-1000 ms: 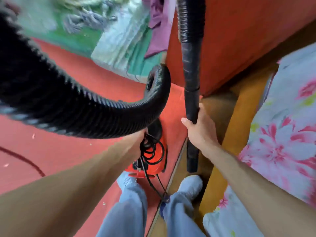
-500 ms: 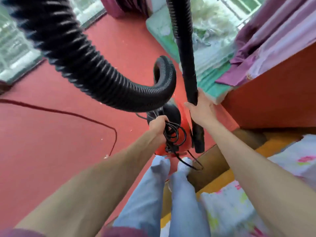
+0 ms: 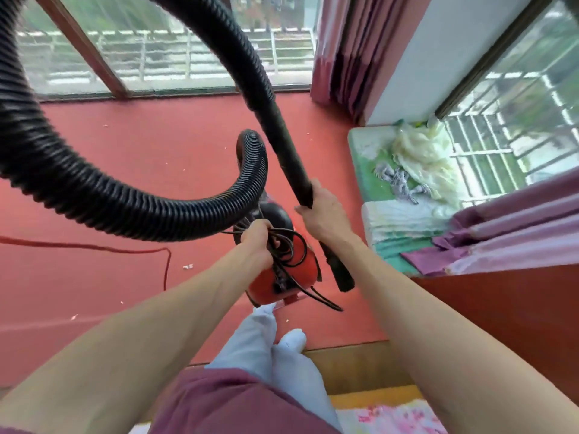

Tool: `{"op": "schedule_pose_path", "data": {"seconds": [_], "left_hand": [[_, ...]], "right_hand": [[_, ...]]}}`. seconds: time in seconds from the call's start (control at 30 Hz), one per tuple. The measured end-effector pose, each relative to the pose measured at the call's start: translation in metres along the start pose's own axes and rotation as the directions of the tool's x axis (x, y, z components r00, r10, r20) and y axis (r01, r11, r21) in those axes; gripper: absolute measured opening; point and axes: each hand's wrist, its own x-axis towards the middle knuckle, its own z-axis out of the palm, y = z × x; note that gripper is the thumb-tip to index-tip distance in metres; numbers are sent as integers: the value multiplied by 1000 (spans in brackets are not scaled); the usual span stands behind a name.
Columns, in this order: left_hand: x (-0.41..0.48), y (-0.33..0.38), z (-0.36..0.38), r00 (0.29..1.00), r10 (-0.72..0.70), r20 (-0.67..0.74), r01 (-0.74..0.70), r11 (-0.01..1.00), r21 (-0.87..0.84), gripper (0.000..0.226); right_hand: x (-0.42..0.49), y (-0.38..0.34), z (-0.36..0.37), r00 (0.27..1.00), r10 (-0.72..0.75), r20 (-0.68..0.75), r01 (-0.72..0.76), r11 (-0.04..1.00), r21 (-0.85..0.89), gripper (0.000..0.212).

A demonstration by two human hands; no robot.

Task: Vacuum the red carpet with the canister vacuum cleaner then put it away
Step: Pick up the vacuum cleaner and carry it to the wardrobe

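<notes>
Hose (image 3: 125,202) cropped at top; canister (image 3: 266,286) partly behind left hand (image 3: 257,242).

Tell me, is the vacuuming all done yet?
Seemingly done: the black power cord is coiled up, though white scraps dot the red carpet. In hand: the left hand grips cord atop the red canister vacuum cleaner; the right hand holds the black rigid wand. Left: putting it away.

From my remote seat, the red carpet (image 3: 156,170) fills the floor. A thin red cord (image 3: 94,246) runs in from 9 o'clock, pale scraps (image 3: 188,266) dot it, and a green mat (image 3: 366,170) lies at 2 o'clock.
</notes>
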Motion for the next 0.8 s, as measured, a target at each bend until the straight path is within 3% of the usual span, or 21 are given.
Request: {"op": "schedule_pose_path", "data": {"seconds": [0.17, 0.43, 0.8], "left_hand": [[-8, 34, -41, 1000, -2, -3, 2, 999, -35, 9], [-38, 110, -96, 996, 32, -80, -44, 988, -147, 18], [-75, 243, -192, 982, 110, -154, -142, 965, -220, 24]], "right_hand": [[-5, -55, 3, 993, -101, 61, 104, 994, -45, 35], [4, -148, 25, 957, -229, 180, 237, 971, -27, 37], [22, -322, 50, 874, -440, 204, 442, 896, 40, 42]]}}
